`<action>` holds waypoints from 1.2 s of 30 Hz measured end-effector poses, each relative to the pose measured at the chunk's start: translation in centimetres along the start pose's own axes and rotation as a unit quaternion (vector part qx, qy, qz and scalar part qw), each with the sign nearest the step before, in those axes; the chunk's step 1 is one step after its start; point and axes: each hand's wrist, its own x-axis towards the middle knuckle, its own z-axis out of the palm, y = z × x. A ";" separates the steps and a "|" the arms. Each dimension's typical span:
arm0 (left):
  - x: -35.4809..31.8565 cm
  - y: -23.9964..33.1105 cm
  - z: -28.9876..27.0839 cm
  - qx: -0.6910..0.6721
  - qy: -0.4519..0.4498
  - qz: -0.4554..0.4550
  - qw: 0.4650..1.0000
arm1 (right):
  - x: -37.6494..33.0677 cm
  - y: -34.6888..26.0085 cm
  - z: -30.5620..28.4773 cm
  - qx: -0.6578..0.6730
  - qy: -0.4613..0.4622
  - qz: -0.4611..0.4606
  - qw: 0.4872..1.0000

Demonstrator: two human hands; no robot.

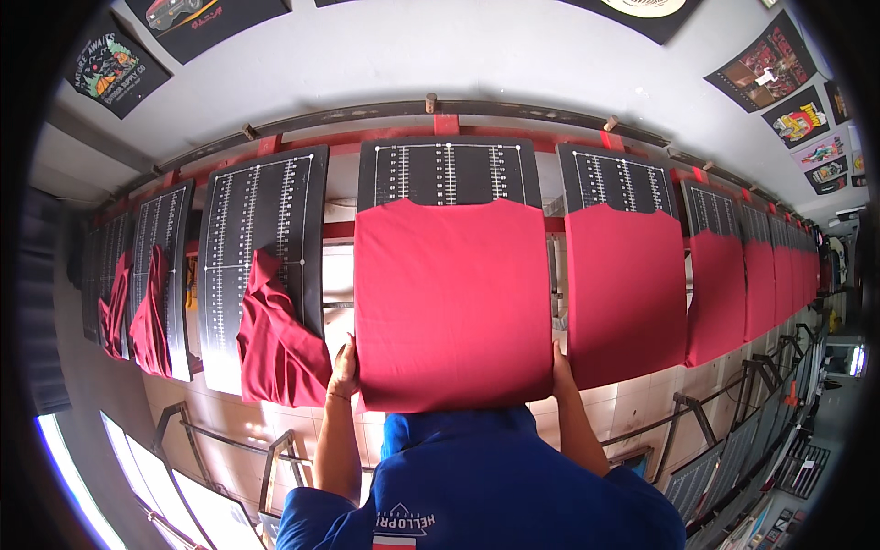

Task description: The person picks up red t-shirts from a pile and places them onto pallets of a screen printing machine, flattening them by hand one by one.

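A red shirt piece (453, 307) lies smooth over the middle black board (449, 170), its shaped upper edge leaving the board's marked top bare. At the lower left side of this cloth, my left hand (342, 368) is closed on the edge, thumb upward. My right hand (562, 371) grips the opposite side at about the same height. Fingers of both hands are partly hidden behind the cloth and board edges. Close to my left hand, a crumpled red cloth (280, 339) hangs over the lower part of the neighbouring black board (257, 211).
To the right, another red shirt piece (625, 293) lies flat on its board, with several more beyond. Further left, bunched red cloth (152, 321) rests on a board. A dark rail (367, 113) runs behind the row. Metal frames (275, 458) stand below on the left.
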 end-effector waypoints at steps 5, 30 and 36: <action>-0.9 -1.9 -1.9 0.019 -0.019 0.033 0.999 | -2.7 4.1 -2.3 0.078 -0.024 0.002 0.997; -12.5 -0.7 0.1 0.494 0.331 0.200 0.779 | -11.5 3.6 -8.8 0.012 0.061 -0.019 0.998; -12.4 -1.8 0.7 0.576 0.395 0.278 0.660 | -11.1 4.2 -9.3 0.017 0.059 -0.009 0.998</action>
